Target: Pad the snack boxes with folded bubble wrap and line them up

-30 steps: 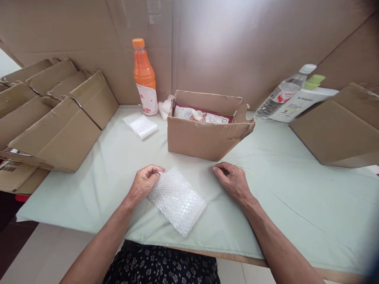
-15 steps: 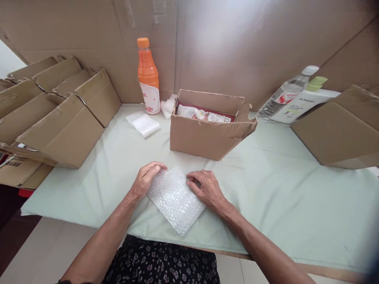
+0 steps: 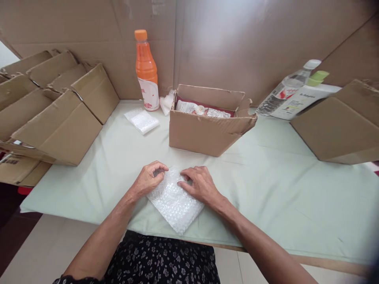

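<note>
A sheet of clear bubble wrap (image 3: 177, 209) lies at a slant near the table's front edge, one corner toward me. My left hand (image 3: 150, 177) is at its upper left side, fingers bent and thumb apart from them, holding nothing that I can see. On the wrap's upper right part rests my right hand (image 3: 199, 182), its fingers curved and its thumb spread away. Beyond both hands stands an open cardboard box (image 3: 201, 134) with white, printed wrapped items (image 3: 204, 111) inside.
Open cardboard boxes (image 3: 59, 122) crowd the left side. An orange drink bottle (image 3: 147, 71) stands behind a folded piece of bubble wrap (image 3: 142, 120). At the right, a clear bottle (image 3: 288, 88) and a white tube (image 3: 304, 101) lean beside another cardboard box (image 3: 334, 130). Pale green cloth (image 3: 266, 205) covers the table.
My right hand has shifted left over the bubble wrap, closer to my left hand. The left fingers have bent and moved slightly inward. The view has tilted a little.
</note>
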A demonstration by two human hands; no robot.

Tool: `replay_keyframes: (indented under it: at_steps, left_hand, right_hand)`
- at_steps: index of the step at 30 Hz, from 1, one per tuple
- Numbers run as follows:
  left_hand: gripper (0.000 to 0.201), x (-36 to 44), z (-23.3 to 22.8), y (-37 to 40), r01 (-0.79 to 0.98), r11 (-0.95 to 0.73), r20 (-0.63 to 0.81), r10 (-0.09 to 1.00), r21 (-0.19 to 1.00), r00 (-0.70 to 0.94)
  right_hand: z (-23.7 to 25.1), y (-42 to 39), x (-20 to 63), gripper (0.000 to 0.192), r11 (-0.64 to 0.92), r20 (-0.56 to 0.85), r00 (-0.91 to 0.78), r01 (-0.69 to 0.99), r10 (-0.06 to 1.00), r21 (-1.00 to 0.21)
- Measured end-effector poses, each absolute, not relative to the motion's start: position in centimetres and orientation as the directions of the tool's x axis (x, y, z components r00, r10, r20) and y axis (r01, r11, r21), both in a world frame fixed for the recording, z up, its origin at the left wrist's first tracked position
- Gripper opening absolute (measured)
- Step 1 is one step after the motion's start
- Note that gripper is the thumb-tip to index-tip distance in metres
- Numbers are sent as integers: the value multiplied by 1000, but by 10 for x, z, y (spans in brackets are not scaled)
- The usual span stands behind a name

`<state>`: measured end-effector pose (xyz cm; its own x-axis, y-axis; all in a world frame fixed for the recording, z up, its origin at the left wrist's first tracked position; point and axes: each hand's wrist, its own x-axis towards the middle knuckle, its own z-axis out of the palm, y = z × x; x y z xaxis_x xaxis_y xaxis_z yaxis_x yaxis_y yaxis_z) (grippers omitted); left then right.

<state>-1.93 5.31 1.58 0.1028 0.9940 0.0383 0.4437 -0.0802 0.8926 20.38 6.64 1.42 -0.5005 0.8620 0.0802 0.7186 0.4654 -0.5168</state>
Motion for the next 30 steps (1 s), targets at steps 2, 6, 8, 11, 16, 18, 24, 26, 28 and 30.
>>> replay_keyframes:
  at_steps: [2, 6, 8, 11, 16, 18, 24, 26, 28, 30]
  left_hand:
    - [20, -19, 16, 53, 435, -89, 46, 993, 896, 109]
    - [17, -19, 19, 55, 401, -52, 33, 998, 915, 55]
    - [16, -21, 22, 52, 356, 15, -11, 1000, 934, -13]
    - [19, -23, 28, 40, 273, 128, -94, 987, 954, -134]
    - [23, -27, 33, -3, 202, 232, -191, 961, 951, -202]
    - [24, -30, 32, -23, 182, 280, -252, 954, 943, -162]
    - [29, -43, 23, -72, 137, 442, -446, 895, 886, -8]
    - [32, -47, 20, -85, 148, 498, -508, 860, 855, 41]
    - [35, -49, 19, -95, 160, 537, -551, 832, 829, 64]
    - [39, -51, 18, -102, 146, 548, -562, 824, 823, 76]
  right_hand:
    - [15, 64, 195, 8, 480, 51, -527, 725, 849, -494]
    - [13, 61, 199, 8, 402, 58, -466, 687, 883, -605]
    - [14, 61, 215, 10, 280, 63, -353, 606, 933, -745]
    - [22, 59, 248, 21, 81, 35, -118, 405, 992, -911]
    - [57, 60, 289, 20, -16, 1, 210, 77, 978, -997]
    - [71, 66, 287, 18, 23, 22, 246, 0, 969, -1000]
    - [72, 102, 227, 40, 72, 81, -139, -68, 987, -995]
    - [61, 111, 207, 54, 85, 93, -288, -38, 953, -996]
    - [49, 114, 195, 55, 143, 124, -363, 25, 924, -989]
    - [35, 113, 193, 44, 225, 161, -362, 142, 918, -964]
